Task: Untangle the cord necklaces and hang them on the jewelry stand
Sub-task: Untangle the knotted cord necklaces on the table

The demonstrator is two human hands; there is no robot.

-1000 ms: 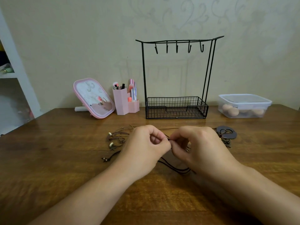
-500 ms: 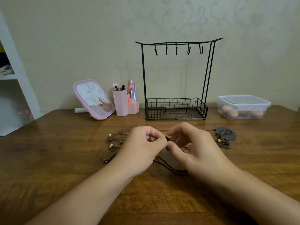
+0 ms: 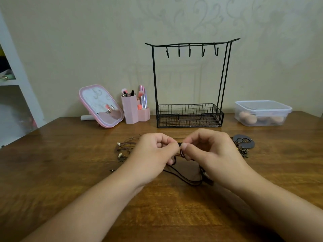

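- Untangling step in hand, none hung yet: all five hooks (image 3: pixel 189 51) on the stand (image 3: pixel 189 84) are bare.
- Left hand (image 3: pixel 152 154) curled, thumb and forefinger pinching the cords (image 3: pixel 185 179) at a dark knot just above the table (image 3: pixel 70 172).
- Right hand (image 3: pixel 208 152) curled too, thumb and forefinger pinching the same knot from the other side; fingertips of both hands almost touch.
- Cords lie mid-table, in front of the stand: loops trail toward the person under the hands, loose ends with pale beads (image 3: pixel 119 155) fan out left, pendants (image 3: pixel 243 145) bunch on the right.
- Next move, my guess: pick the knot loose with the fingertips, pull one cord free of the rest, then lift it to a hook. Needs fine pinch work, no yanking, or the knot tightens.
- Cords: thin, limp, dark brown and tan, look like waxed or leather cord; will flop and snag.
- Pendants: one flat dark ring-shaped disc, small metal charms; details too small to tell.
- Stand: thin black wire, top bar with hooks, mesh basket at base.
- Table: glossy brown wood grain.
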